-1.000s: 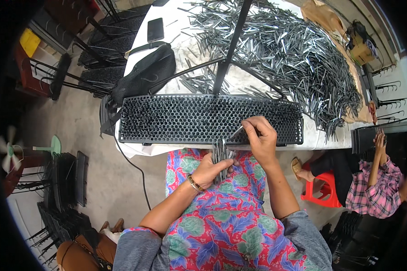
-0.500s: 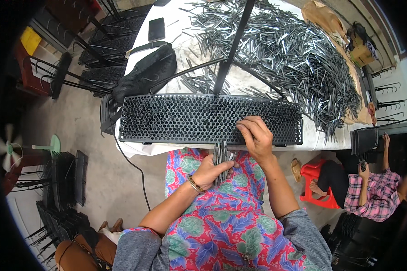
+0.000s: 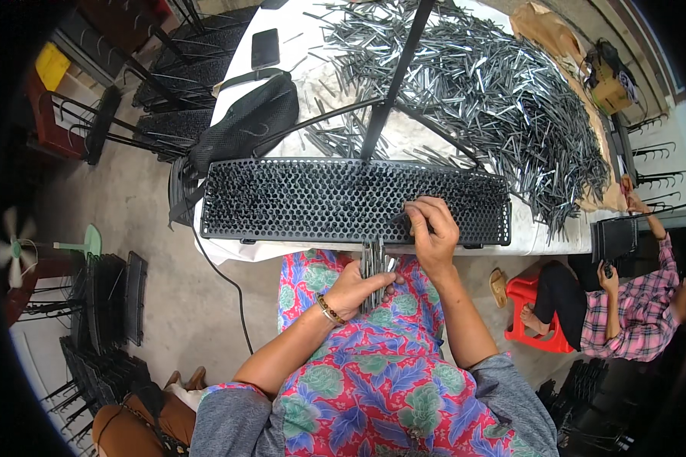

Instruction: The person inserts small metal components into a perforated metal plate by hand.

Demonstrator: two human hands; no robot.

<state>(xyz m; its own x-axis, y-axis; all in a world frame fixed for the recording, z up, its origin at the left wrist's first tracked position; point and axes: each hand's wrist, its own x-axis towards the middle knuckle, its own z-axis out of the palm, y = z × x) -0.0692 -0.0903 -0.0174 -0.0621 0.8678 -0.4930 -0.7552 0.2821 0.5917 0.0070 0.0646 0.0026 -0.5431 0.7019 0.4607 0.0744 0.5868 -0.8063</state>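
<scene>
slim glossy dark strips (image 3: pixel 373 261), left grip (image 3: pixel 351 289) clasping them, hold of right grip (image 3: pixel 436 234) unclear

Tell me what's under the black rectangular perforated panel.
White table covering shows past the near edge of the panel; thin dark strips lie beyond its far edge. What lies directly underneath is covered.
</scene>
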